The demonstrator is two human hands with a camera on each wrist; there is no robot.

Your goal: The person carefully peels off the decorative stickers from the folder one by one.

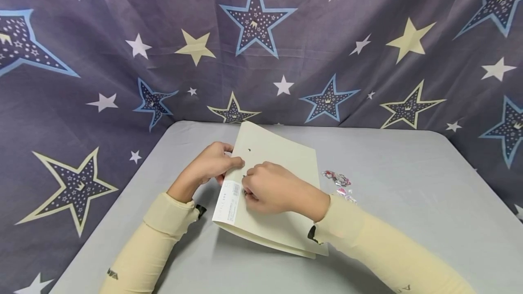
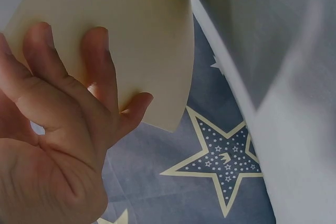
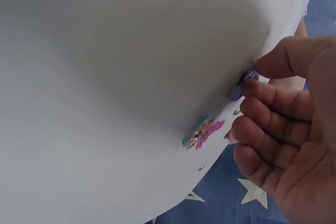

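Note:
A cream folder (image 1: 282, 149) stands tilted over the table, its spine toward the left, with a white barcode label (image 1: 229, 201) low on it. My left hand (image 1: 212, 162) grips the spine edge, thumb on the front cover and fingers (image 2: 97, 51) spread behind. My right hand (image 1: 275, 188) is at the cover near the spine. In the right wrist view its thumb and index finger pinch a small purple-blue sticker (image 3: 238, 88) at the cover's surface. Beside it a pink and teal sticker (image 3: 205, 132) lies on the cover, hidden in the head view by my right hand.
Small shiny red and silver pieces (image 1: 337, 178) lie on the grey table (image 1: 408, 194) right of the folder, with pink and clear bits (image 1: 346, 194) just nearer. A dark star-patterned cloth (image 1: 310, 26) hangs behind the table and along its sides.

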